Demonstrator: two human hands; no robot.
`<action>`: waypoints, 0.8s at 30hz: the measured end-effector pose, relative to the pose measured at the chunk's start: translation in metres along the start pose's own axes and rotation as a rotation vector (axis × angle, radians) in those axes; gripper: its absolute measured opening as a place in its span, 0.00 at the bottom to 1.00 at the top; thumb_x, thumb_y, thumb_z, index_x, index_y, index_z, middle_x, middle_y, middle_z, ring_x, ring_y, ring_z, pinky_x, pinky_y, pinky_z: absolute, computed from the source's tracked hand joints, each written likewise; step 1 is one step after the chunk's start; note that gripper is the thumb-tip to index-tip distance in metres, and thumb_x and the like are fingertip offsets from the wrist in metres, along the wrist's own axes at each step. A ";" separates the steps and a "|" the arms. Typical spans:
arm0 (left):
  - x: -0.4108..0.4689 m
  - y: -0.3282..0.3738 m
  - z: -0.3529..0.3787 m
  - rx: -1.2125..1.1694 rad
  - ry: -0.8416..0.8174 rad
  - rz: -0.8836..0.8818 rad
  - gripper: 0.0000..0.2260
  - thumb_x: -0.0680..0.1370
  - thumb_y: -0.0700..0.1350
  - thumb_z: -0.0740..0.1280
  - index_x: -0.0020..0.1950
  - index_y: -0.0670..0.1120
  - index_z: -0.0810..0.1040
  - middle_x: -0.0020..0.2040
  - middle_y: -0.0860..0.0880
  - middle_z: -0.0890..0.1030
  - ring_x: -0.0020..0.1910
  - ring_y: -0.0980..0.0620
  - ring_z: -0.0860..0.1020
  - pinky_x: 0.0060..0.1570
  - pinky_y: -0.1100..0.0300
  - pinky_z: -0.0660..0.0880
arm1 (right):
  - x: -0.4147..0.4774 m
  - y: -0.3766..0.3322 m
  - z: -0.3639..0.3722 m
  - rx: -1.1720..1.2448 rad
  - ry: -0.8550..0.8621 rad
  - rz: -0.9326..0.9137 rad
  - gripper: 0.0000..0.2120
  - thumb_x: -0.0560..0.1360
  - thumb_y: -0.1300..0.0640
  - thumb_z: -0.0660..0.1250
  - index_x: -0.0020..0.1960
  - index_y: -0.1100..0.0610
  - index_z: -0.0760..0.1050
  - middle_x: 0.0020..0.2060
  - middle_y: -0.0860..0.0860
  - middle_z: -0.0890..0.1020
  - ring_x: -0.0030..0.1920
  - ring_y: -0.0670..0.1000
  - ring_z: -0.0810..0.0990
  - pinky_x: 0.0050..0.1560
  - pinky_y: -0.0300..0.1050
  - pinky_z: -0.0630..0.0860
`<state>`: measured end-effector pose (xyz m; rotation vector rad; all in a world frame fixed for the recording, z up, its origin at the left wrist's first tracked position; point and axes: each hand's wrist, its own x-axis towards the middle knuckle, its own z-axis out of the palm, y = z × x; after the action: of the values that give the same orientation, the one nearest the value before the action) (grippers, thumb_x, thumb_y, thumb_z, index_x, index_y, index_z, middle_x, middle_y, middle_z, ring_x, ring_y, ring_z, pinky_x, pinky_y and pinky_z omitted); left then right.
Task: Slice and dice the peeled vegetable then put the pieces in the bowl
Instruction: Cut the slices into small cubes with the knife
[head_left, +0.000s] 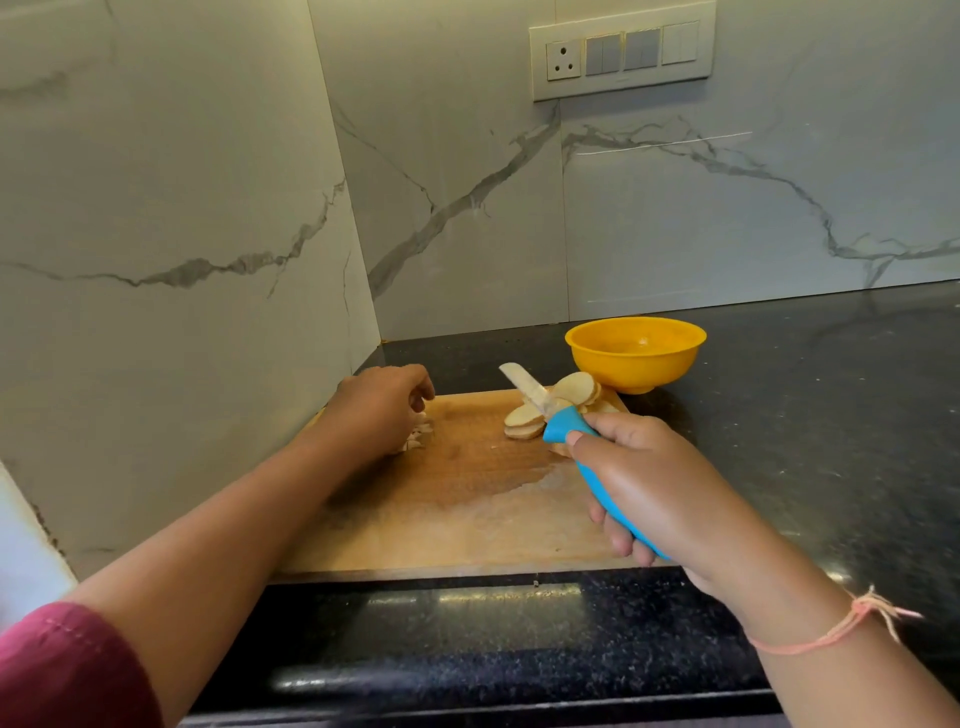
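slices (524, 418): round, pale, fanned at far right corner of cutting board (467, 499) | diced pieces (418, 436): small pile near far left edge | left hand (376, 405): curled over pile, grip unclear | right hand (660, 493): wrapped round blue-handled knife (563, 423), blade over slices | yellow bowl (636, 371): on counter (831, 415), just beyond board's far right corner

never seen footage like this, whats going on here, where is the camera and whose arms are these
No machine here: a person wears a camera on the head, looking forward and down, so the two arms are their own. The right hand grips a blue-handled knife. The left hand sits over small cut pieces; whether it holds any is hidden. Both are above a wooden cutting board on a dark counter. Round vegetable slices lie at the board's far right, near a yellow bowl.
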<state>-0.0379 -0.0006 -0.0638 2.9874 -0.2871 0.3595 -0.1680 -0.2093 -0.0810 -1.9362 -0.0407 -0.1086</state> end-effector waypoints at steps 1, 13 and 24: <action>0.001 0.001 0.001 0.006 0.036 -0.010 0.14 0.81 0.37 0.58 0.61 0.52 0.74 0.55 0.54 0.79 0.51 0.52 0.75 0.55 0.53 0.75 | 0.000 0.000 0.000 0.031 0.012 0.010 0.17 0.81 0.54 0.56 0.69 0.48 0.66 0.29 0.53 0.73 0.18 0.44 0.69 0.18 0.35 0.63; 0.003 0.067 -0.003 -0.222 -0.213 0.254 0.20 0.79 0.51 0.64 0.70 0.47 0.71 0.66 0.49 0.75 0.62 0.51 0.73 0.61 0.60 0.69 | -0.002 -0.001 -0.001 0.130 0.067 -0.015 0.11 0.81 0.54 0.56 0.62 0.44 0.66 0.28 0.53 0.73 0.19 0.45 0.69 0.19 0.36 0.64; -0.005 0.050 -0.003 -0.166 0.023 0.058 0.22 0.74 0.59 0.68 0.64 0.50 0.74 0.57 0.52 0.79 0.52 0.54 0.75 0.52 0.59 0.76 | -0.002 -0.001 0.000 0.089 0.066 -0.013 0.10 0.81 0.55 0.56 0.61 0.45 0.67 0.28 0.53 0.73 0.20 0.45 0.69 0.19 0.36 0.64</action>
<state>-0.0532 -0.0481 -0.0570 2.8155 -0.3822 0.3568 -0.1704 -0.2092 -0.0805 -1.8426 -0.0143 -0.1761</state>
